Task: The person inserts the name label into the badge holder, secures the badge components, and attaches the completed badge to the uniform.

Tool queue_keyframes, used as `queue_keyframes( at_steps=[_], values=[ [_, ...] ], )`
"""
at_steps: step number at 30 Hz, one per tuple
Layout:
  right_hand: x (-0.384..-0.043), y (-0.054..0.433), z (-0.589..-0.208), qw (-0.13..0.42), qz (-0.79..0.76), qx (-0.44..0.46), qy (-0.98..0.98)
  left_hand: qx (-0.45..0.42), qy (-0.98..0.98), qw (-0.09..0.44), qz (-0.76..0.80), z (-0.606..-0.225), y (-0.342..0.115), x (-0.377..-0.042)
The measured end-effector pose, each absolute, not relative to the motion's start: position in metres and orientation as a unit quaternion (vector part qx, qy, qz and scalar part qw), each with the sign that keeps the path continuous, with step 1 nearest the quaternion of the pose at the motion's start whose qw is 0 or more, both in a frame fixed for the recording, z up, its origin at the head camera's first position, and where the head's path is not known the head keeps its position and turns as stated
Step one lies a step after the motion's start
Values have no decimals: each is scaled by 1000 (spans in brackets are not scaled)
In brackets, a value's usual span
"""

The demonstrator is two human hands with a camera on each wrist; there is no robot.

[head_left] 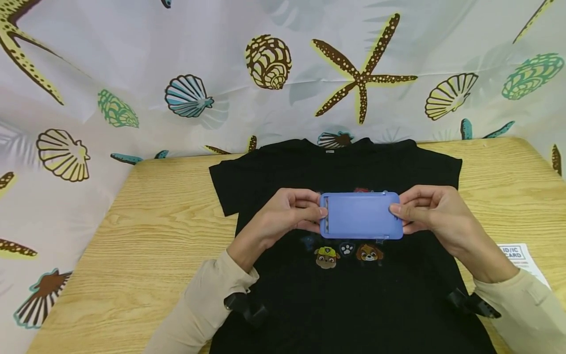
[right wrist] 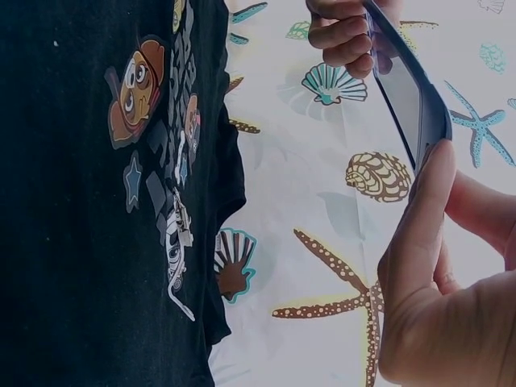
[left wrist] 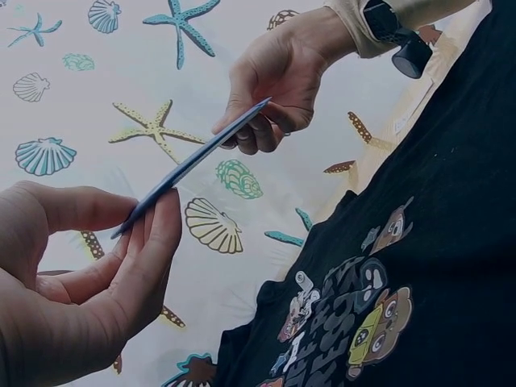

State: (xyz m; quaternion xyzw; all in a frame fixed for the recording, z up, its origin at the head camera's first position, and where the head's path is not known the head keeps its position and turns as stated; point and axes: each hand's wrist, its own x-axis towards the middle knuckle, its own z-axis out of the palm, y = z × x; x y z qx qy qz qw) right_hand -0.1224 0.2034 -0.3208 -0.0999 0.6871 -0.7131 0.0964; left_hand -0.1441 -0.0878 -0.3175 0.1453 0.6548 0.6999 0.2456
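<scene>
A blue plastic card holder [head_left: 362,215] is held up lengthwise above a black T-shirt [head_left: 353,300]. My left hand [head_left: 294,210] pinches its left end, where a narrow slot runs beside the thumb. At the opposite end my right hand [head_left: 426,206] grips the edge, thumb on the near face and fingers behind. Seen from the left wrist, the holder [left wrist: 189,165] is a thin slanted strip between both hands. The right wrist view shows a clear window on the underside of the holder [right wrist: 403,97].
The T-shirt, printed with cartoon dogs [head_left: 370,253], lies spread on a wooden table [head_left: 168,236]. A white paper marked ID/IC CARD [head_left: 517,253] lies by my right forearm. Behind the table hangs a cloth [head_left: 239,113] patterned with shells and starfish.
</scene>
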Motion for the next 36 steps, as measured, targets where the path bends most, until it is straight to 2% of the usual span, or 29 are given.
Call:
queue_keyframes(
  at_steps=[36],
  values=[
    [-121, 203, -319, 100, -708, -105, 691, 148, 659, 246, 695, -319, -89, -145]
  ],
)
